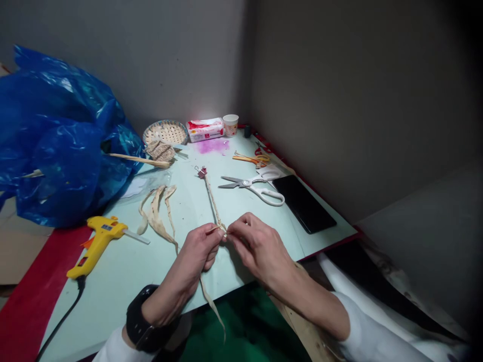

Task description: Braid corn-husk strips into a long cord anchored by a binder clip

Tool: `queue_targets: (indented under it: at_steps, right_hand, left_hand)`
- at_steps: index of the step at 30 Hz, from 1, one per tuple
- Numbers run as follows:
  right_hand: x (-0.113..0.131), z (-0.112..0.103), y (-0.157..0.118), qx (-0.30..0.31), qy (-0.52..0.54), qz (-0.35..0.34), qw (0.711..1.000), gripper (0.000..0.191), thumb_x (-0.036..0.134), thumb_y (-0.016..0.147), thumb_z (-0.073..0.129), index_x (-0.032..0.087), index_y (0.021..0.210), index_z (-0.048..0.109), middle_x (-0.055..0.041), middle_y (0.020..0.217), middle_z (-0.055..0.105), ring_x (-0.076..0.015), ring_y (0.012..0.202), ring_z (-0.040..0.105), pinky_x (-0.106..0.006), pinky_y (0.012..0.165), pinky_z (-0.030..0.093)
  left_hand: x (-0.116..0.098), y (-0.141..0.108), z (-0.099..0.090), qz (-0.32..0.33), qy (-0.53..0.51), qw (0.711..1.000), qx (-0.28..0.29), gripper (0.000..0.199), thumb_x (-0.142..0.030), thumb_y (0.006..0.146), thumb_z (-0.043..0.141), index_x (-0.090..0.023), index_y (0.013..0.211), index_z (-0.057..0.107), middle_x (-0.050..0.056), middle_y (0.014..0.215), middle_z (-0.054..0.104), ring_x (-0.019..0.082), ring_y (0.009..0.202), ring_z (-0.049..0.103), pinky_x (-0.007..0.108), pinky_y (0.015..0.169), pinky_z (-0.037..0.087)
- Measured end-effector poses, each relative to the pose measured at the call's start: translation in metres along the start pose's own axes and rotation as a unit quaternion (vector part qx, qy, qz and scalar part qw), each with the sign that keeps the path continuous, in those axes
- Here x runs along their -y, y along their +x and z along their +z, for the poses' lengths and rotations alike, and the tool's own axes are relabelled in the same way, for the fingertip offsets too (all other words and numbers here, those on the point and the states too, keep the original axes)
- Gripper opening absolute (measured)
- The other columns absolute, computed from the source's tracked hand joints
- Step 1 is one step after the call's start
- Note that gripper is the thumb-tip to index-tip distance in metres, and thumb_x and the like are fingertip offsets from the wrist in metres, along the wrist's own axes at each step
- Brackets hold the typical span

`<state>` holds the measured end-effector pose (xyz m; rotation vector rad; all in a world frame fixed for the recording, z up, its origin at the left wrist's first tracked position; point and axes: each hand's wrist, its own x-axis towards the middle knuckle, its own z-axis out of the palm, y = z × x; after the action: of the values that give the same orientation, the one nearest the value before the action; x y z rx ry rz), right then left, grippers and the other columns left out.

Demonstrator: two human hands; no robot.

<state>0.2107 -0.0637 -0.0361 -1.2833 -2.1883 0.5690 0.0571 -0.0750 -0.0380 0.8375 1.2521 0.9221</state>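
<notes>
A thin braided cord (213, 198) of pale dried fibre runs from a dark red binder clip (202, 173) on the table down to my hands. My left hand (202, 246) pinches strands at the cord's lower end, and a loose strip (211, 304) hangs below it past the table edge. Touching the same end from the right, my right hand (254, 244) has its fingers closed on the strands. The fingertips of both hands nearly meet there. Left of the cord lie several loose dried strips (156, 216).
White-handled scissors (251, 184) and a black phone (304, 203) lie right. A yellow glue gun (96, 244) and blue plastic bag (71, 146) are left. At the back stand a woven basket (165, 131), tissue pack (206, 130) and paper cup (230, 125). Orange-handled scissors (260, 159) lie nearby.
</notes>
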Motion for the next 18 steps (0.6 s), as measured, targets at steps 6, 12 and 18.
queue_targets:
  at_steps: [6, 12, 18]
  right_hand:
    - [0.015, 0.004, -0.020, -0.109, -0.217, -0.156, 0.957, 0.020, 0.001, 0.084, 0.048, 0.014, 0.084, 0.064, -0.0054, 0.072, 0.055, -0.0199, 0.066, 0.049, -0.031, 0.051, 0.029]
    - [0.031, 0.013, -0.039, -0.102, -0.226, -0.174, 0.953, 0.030, 0.001, 0.084, 0.043, 0.003, 0.107, 0.063, -0.0107, 0.077, 0.061, -0.0215, 0.069, 0.053, -0.032, 0.055, 0.040]
    - [0.025, 0.024, -0.053, -0.057, -0.196, -0.150, 0.967, 0.041, -0.001, 0.081, 0.042, 0.002, 0.118, 0.059, -0.0099, 0.079, 0.061, -0.0210, 0.070, 0.054, -0.032, 0.056, 0.041]
  left_hand:
    - [0.006, -0.002, 0.006, 0.032, 0.012, 0.999, -0.041, 0.022, -0.031, 0.085, 0.059, -0.018, 0.070, 0.048, -0.008, 0.054, 0.043, 0.005, 0.045, 0.024, 0.022, 0.043, 0.014]
    - [0.002, -0.007, 0.008, 0.029, -0.006, 0.998, -0.053, 0.017, -0.029, 0.084, 0.059, -0.016, 0.075, 0.054, -0.007, 0.058, 0.044, 0.004, 0.046, 0.020, 0.021, 0.045, 0.014]
    - [-0.002, -0.014, 0.004, 0.046, -0.027, 0.998, -0.015, 0.020, -0.030, 0.087, 0.058, -0.011, 0.082, 0.060, -0.001, 0.069, 0.057, 0.003, 0.047, 0.020, 0.020, 0.046, 0.017]
